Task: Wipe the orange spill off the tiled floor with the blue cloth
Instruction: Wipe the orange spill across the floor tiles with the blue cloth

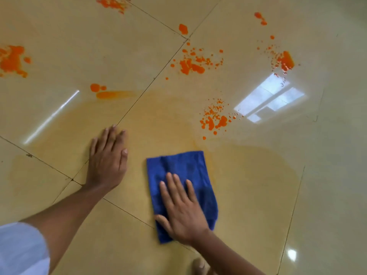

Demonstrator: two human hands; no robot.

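Both hands flat: right hand [183,213] presses blue cloth [182,175].

A folded blue microfibre cloth [179,171] lies flat on the glossy beige tiled floor [258,195]; bright orange liquid splatters [191,63] lie scattered beyond the cloth.

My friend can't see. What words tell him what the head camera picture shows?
A right hand presses a blue cloth flat on a shiny tiled floor, while the left hand rests flat beside it. Bright orange splatters dot the tiles farther away, with a faint orange smear nearer the cloth.
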